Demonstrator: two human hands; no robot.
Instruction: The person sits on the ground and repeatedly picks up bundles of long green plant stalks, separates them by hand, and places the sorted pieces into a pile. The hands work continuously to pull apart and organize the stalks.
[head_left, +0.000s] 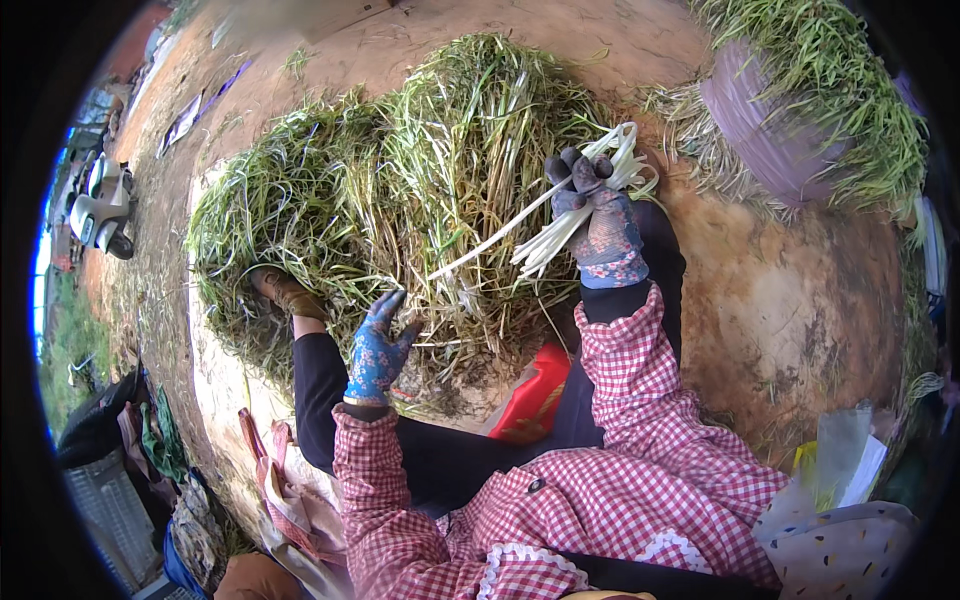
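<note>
My right hand (600, 210), in a blue floral glove with dark stained fingers, is closed around a bunch of white plant stalks (545, 244). The bunch bends over above the fingers, and one long stalk sticks out toward the lower left. My left hand (377, 349) wears a matching glove and holds nothing. Its fingers are spread at the near edge of a large heap of cut green and straw-coloured stalks (450, 187). That heap lies on the ground between my legs, under my right hand.
My shod left foot (281, 289) rests against the heap. A red plastic bag (532, 397) lies between my legs. Upper right, purple sheeting (765, 127) wraps a green bundle (825, 52). Cloth (292, 502) lies at lower left, near a grey crate (112, 510). A scooter (101, 202) stands far left.
</note>
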